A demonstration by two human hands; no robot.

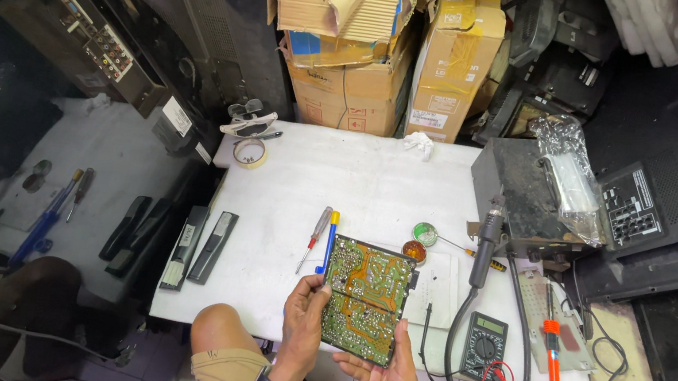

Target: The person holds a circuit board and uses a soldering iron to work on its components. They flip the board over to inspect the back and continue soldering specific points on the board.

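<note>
Holding a flat green circuit board (365, 299) with orange traces above the near edge of the white table (376, 183), your left hand (304, 318) grips its left edge and your right hand (383, 376) supports it underneath. Screwdrivers (323, 235) lie just beyond it, a multimeter (483, 344) right of it.

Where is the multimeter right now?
In the head view, the multimeter lies on the white table near its front edge, right of the circuit board that both hands hold, beside the black soldering tool and its cables.
</note>
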